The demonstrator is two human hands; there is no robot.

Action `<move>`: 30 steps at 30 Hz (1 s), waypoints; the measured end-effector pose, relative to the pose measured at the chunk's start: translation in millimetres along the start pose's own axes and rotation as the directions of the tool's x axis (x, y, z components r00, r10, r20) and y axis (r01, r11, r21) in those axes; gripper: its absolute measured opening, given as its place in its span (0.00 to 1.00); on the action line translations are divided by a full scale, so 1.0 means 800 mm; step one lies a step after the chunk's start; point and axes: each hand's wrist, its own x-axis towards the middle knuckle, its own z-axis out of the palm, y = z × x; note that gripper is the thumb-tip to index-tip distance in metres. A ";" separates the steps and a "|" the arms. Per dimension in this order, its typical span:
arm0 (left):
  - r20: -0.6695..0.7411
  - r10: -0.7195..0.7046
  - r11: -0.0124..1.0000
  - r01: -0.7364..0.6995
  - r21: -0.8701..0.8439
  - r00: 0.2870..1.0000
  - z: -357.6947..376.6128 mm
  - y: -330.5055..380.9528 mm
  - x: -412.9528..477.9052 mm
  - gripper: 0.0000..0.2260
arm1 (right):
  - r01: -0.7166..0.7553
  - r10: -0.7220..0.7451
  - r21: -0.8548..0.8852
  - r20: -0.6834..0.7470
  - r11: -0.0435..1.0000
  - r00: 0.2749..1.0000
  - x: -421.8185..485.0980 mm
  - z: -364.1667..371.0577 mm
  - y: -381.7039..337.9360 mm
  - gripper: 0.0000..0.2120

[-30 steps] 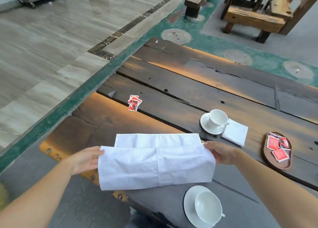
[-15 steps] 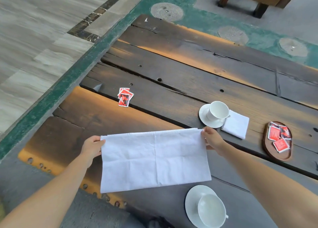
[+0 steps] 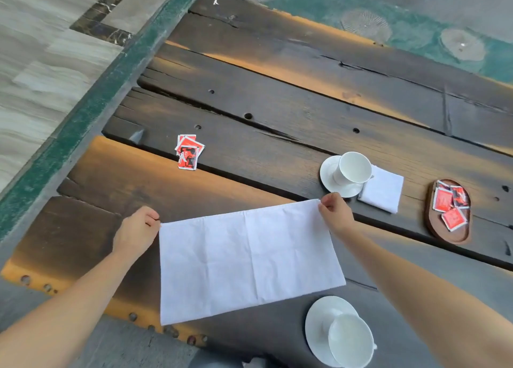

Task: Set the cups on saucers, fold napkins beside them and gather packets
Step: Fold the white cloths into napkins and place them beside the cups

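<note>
A white napkin (image 3: 247,259), folded in half, lies flat on the dark wooden table (image 3: 305,112). My left hand (image 3: 137,231) pinches its far left corner and my right hand (image 3: 336,213) pinches its far right corner. A white cup (image 3: 351,340) stands on a saucer (image 3: 319,326) near the table's front edge. Farther off, a second cup (image 3: 352,168) sits on its saucer (image 3: 329,173) with a folded napkin (image 3: 384,191) touching its right side. Loose red packets (image 3: 188,151) lie in a small pile at the left.
An oval wooden tray (image 3: 449,236) at the right holds several red packets (image 3: 451,205). The table's left end and front edge drop to a tiled floor (image 3: 50,51) with a green border strip (image 3: 91,95).
The napkin's near half was brought over onto the far half and the sheet now lies flat, with both hands moved to its far corners. The view has tilted down.
</note>
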 end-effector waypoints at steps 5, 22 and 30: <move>0.034 0.490 0.861 -0.490 0.137 0.871 0.016 0.061 -0.014 0.06 | -0.002 0.002 0.073 0.008 0.997 1.000 -0.034 0.019 -0.004 0.06; 0.566 0.493 0.469 -0.750 0.466 0.660 0.117 0.096 -0.027 0.47 | -0.190 0.116 0.244 0.288 0.951 0.950 -0.114 0.059 0.006 0.08; 0.332 0.320 0.753 -0.451 0.480 0.887 0.117 0.090 -0.049 0.40 | 0.253 -0.164 -0.167 0.417 0.953 0.894 -0.142 0.100 -0.017 0.22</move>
